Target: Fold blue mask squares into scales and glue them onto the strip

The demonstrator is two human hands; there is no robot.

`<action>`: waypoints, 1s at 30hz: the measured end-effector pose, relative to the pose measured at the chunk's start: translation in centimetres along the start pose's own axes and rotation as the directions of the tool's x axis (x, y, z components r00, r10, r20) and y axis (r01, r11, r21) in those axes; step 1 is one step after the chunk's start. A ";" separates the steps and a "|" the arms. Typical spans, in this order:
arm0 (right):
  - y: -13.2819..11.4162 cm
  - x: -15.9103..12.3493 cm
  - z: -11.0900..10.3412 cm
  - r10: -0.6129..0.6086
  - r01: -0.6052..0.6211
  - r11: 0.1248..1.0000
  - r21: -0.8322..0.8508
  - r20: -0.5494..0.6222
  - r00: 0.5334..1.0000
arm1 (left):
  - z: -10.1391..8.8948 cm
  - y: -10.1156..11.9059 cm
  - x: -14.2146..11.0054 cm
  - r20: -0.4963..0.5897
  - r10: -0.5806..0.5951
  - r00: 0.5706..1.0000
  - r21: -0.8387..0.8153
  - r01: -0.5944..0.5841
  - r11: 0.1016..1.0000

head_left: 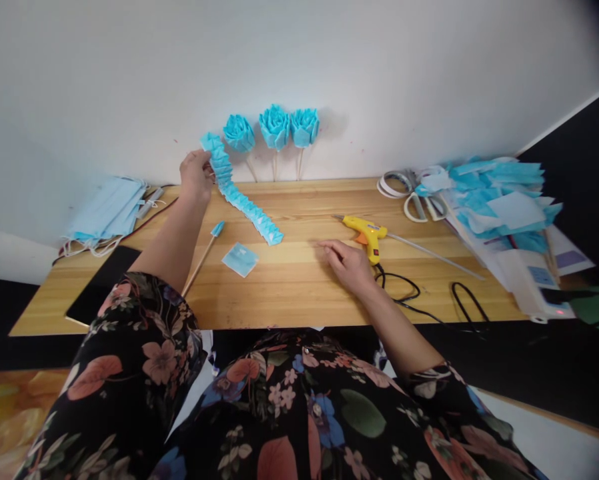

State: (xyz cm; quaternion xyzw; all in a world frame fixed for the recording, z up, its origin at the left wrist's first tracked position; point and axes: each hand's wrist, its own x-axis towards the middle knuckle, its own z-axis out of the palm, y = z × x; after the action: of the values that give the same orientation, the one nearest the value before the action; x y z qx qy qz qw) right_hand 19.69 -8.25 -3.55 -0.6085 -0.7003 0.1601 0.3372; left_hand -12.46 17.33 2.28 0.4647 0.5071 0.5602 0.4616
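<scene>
My left hand (197, 175) is closed on the upper end of a long strip of folded blue pieces (244, 205), which hangs down and trails across the table. My right hand (348, 263) lies low over the tabletop with its index finger stretched out and the other fingers partly curled. It holds nothing that I can see. Just beyond it is a yellow hot glue gun (370, 233) with a glue stick in its back. Between my arms are a flat blue square (240, 259) and a thin stick with a blue tip (217, 229).
Three blue flowers on sticks (274, 127) lean against the wall. On the left are a stack of face masks (108, 210) and a black flat slab (102, 285). Tape (396, 183), scissors (422, 205), a heap of blue scraps (499, 197) and a white power strip (535, 287) occupy the right.
</scene>
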 end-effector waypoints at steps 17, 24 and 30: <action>0.3 0.0 0.3 -0.002 0.005 0.999 0.048 -0.049 0.999 | 6.0 6.0 -6.8 0.171 0.085 0.982 -0.103 -0.068 0.992; -1.1 2.0 0.4 0.090 -0.084 0.942 0.325 -0.003 0.996 | 8.2 10.1 -11.4 0.333 0.107 0.937 -0.200 -0.041 0.979; -2.6 5.9 2.6 0.068 -0.155 0.813 0.561 0.173 0.983 | 9.6 13.7 -13.8 0.371 0.134 0.919 -0.296 -0.020 0.955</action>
State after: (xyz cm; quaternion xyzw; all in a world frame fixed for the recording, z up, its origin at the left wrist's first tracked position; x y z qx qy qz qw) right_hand 15.81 -2.68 -2.13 -0.5059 -0.6056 0.4260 0.4425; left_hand -1.67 4.24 15.73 0.5140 0.3005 0.5429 0.5922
